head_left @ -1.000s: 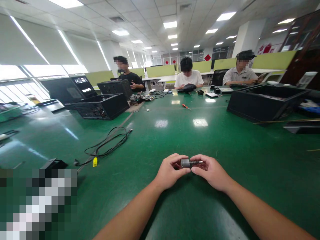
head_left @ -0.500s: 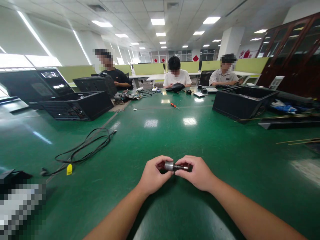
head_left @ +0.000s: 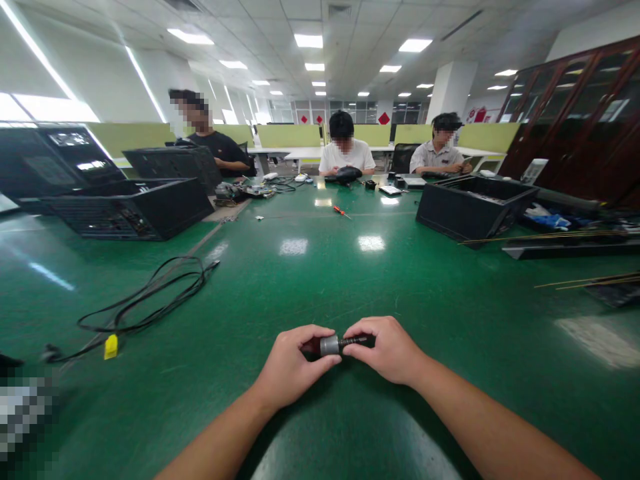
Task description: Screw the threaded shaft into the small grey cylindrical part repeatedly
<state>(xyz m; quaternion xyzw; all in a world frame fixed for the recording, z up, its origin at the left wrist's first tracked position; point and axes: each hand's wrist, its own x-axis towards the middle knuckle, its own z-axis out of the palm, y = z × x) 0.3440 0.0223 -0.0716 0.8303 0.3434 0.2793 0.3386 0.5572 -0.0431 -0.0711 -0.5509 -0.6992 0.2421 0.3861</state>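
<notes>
Your left hand (head_left: 293, 363) holds a small grey metal cylinder (head_left: 329, 345), thumb below and fingers above, curled narrowly around it. Your right hand (head_left: 393, 350) is closed around the thin dark ridged shaft (head_left: 353, 341) that juts from the cylinder toward your right, and its fingertips sit near those of the left. The piece lies nearly level between your two hands, over the near middle of the glossy green counter (head_left: 280, 287); you cannot tell whether your hands touch the surface.

To your left, a looped black cable (head_left: 125, 329) lies on the counter, with a bright yellow tag (head_left: 111, 347) by its near side. Farther ahead is a slim screwdriver with an orange handle (head_left: 340, 211). An open black box-shaped case (head_left: 450, 215) stands to your right, and another open dark rectangular case (head_left: 175, 211) stands to your left. Across from you, a person in a white short-sleeved shirt (head_left: 357, 159) sits behind a rounded black object (head_left: 349, 175).
</notes>
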